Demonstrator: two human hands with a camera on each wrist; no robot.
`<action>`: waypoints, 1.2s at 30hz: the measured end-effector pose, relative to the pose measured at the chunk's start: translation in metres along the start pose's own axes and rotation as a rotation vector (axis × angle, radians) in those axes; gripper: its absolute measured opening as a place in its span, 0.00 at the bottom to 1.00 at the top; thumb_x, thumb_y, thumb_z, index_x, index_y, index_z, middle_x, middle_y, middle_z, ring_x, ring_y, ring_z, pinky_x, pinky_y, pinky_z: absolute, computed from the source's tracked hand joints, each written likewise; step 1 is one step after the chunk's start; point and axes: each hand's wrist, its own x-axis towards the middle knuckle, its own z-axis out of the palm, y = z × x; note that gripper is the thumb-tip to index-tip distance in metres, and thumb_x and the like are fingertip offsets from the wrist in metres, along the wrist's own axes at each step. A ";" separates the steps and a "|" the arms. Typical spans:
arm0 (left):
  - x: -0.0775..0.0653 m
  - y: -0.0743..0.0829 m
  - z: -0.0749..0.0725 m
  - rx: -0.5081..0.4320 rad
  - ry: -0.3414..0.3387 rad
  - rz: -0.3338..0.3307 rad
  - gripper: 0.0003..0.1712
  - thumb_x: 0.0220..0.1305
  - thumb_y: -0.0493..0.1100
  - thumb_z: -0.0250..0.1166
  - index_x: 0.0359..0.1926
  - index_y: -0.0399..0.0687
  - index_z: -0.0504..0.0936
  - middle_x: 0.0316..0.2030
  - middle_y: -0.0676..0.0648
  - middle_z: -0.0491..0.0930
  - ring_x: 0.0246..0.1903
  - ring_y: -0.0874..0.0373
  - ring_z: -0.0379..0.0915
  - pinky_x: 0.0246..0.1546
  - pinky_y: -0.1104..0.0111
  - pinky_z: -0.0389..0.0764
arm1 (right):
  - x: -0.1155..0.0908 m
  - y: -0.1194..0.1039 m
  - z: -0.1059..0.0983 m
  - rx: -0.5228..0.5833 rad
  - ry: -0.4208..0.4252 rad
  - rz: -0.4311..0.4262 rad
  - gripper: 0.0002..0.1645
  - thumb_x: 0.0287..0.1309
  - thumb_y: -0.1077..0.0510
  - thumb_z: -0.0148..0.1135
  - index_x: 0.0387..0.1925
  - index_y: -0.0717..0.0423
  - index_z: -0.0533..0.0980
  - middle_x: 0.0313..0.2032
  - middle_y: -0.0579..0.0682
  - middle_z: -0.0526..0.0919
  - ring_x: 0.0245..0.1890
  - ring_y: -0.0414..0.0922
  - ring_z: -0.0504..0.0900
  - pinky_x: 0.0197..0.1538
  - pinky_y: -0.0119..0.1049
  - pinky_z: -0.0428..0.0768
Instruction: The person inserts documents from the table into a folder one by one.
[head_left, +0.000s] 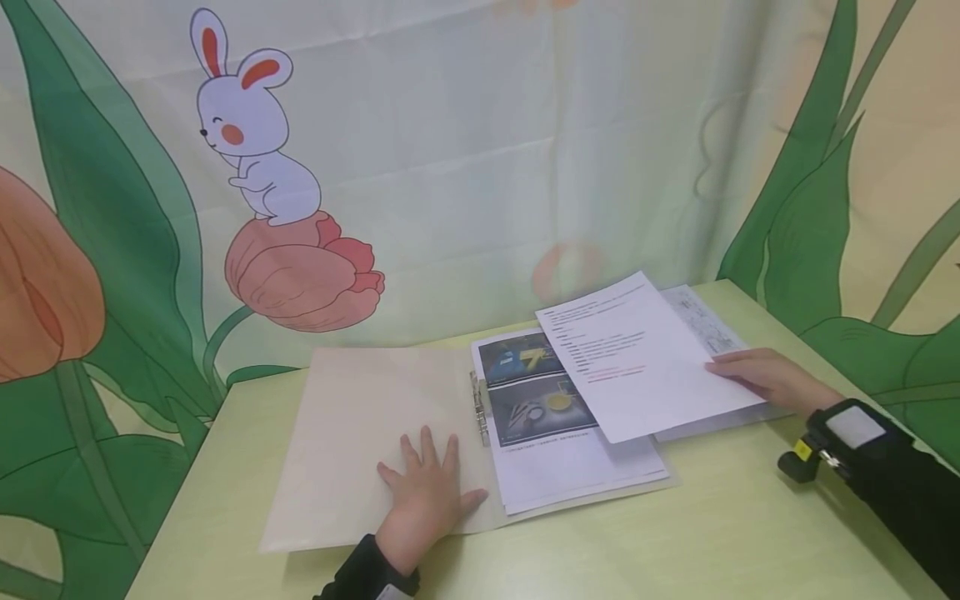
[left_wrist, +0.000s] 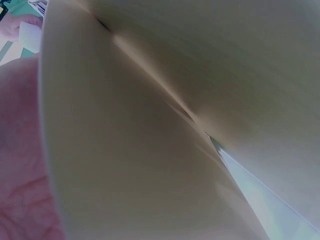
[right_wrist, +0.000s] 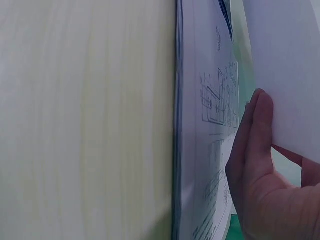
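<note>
Cream folder (head_left: 352, 417) spreads across the frame's lower centre; my left hand (head_left: 427, 493) rests on it, fingers splayed. Right of centre, my right hand (head_left: 776, 377) pinches a white sheet (head_left: 637, 375); held by one edge only, it could sag and skew the papers (head_left: 581, 475) below.

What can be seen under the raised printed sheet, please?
Beneath the printed sheet, the head view shows part of a photo page in the open binder and part of a diagram sheet; the rest is covered.
</note>
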 end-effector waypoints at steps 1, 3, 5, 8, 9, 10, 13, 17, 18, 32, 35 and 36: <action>0.000 0.000 0.000 -0.001 -0.001 0.000 0.51 0.57 0.75 0.59 0.72 0.49 0.65 0.70 0.33 0.53 0.68 0.29 0.46 0.52 0.28 0.48 | 0.000 -0.001 0.000 -0.016 0.000 -0.002 0.46 0.72 0.42 0.51 0.68 0.79 0.54 0.66 0.76 0.53 0.63 0.67 0.62 0.49 0.37 0.73; 0.000 0.000 0.000 0.000 -0.002 0.000 0.51 0.57 0.75 0.59 0.72 0.49 0.65 0.70 0.33 0.53 0.68 0.29 0.46 0.52 0.28 0.48 | 0.002 -0.003 0.002 0.025 -0.011 0.025 0.46 0.72 0.43 0.51 0.68 0.79 0.52 0.67 0.76 0.50 0.64 0.67 0.61 0.48 0.35 0.71; -0.001 0.000 0.000 0.004 -0.001 0.001 0.51 0.57 0.75 0.59 0.72 0.49 0.65 0.70 0.33 0.53 0.68 0.29 0.47 0.52 0.28 0.49 | 0.003 -0.005 0.003 0.045 -0.019 0.033 0.45 0.72 0.44 0.52 0.68 0.78 0.52 0.67 0.76 0.50 0.64 0.67 0.60 0.50 0.37 0.71; -0.001 0.000 0.000 0.014 0.003 0.002 0.51 0.57 0.75 0.59 0.72 0.49 0.66 0.70 0.33 0.54 0.68 0.29 0.47 0.51 0.28 0.50 | 0.004 -0.007 0.006 0.072 -0.022 0.050 0.44 0.72 0.45 0.52 0.69 0.79 0.51 0.67 0.76 0.50 0.63 0.66 0.62 0.52 0.39 0.71; -0.002 0.000 0.000 0.017 0.004 0.002 0.51 0.57 0.75 0.59 0.72 0.49 0.66 0.70 0.33 0.54 0.68 0.29 0.48 0.51 0.28 0.50 | 0.005 -0.008 0.008 0.082 -0.019 0.054 0.44 0.72 0.46 0.52 0.68 0.79 0.51 0.67 0.75 0.52 0.61 0.64 0.65 0.51 0.39 0.72; -0.002 0.000 0.000 0.018 0.005 0.003 0.50 0.57 0.75 0.59 0.72 0.49 0.66 0.70 0.33 0.54 0.68 0.29 0.48 0.51 0.28 0.51 | 0.005 -0.009 0.009 0.097 -0.017 0.057 0.44 0.72 0.47 0.53 0.68 0.79 0.52 0.66 0.75 0.54 0.57 0.61 0.70 0.49 0.38 0.73; -0.002 0.000 -0.001 0.021 0.004 0.003 0.50 0.57 0.75 0.59 0.72 0.49 0.66 0.70 0.33 0.54 0.68 0.29 0.48 0.51 0.28 0.51 | 0.007 -0.011 0.013 0.164 -0.013 0.069 0.42 0.72 0.50 0.53 0.68 0.81 0.51 0.63 0.75 0.57 0.44 0.46 0.77 0.43 0.33 0.76; -0.002 0.000 -0.001 0.024 0.005 0.003 0.50 0.58 0.75 0.58 0.72 0.49 0.65 0.70 0.33 0.54 0.68 0.29 0.48 0.52 0.28 0.51 | 0.009 -0.011 0.017 0.189 -0.022 0.064 0.41 0.72 0.52 0.54 0.67 0.81 0.52 0.61 0.75 0.61 0.35 0.36 0.77 0.41 0.32 0.77; -0.002 0.000 -0.002 0.025 0.005 0.003 0.50 0.58 0.75 0.58 0.72 0.49 0.65 0.70 0.33 0.54 0.68 0.29 0.48 0.52 0.28 0.51 | 0.009 -0.011 0.018 0.186 -0.023 0.061 0.41 0.72 0.52 0.54 0.67 0.81 0.52 0.60 0.75 0.61 0.35 0.36 0.77 0.40 0.33 0.77; -0.004 0.003 -0.005 0.031 -0.002 -0.005 0.50 0.58 0.75 0.59 0.72 0.50 0.66 0.70 0.33 0.54 0.68 0.29 0.48 0.52 0.29 0.51 | 0.010 -0.015 0.031 0.158 -0.034 0.038 0.38 0.71 0.52 0.56 0.64 0.81 0.59 0.53 0.68 0.73 0.36 0.39 0.80 0.39 0.34 0.77; -0.004 0.003 -0.005 0.036 0.001 -0.003 0.50 0.58 0.75 0.59 0.72 0.50 0.66 0.70 0.33 0.54 0.68 0.29 0.48 0.52 0.29 0.51 | 0.009 -0.015 0.035 0.127 -0.030 0.024 0.38 0.70 0.51 0.56 0.64 0.80 0.60 0.54 0.68 0.73 0.36 0.41 0.80 0.39 0.35 0.77; -0.004 0.003 -0.005 0.037 0.002 -0.003 0.50 0.58 0.75 0.59 0.72 0.50 0.66 0.70 0.33 0.54 0.68 0.29 0.48 0.52 0.29 0.51 | 0.009 -0.015 0.036 0.120 -0.028 0.022 0.38 0.70 0.50 0.56 0.64 0.80 0.60 0.54 0.68 0.73 0.37 0.41 0.80 0.39 0.35 0.77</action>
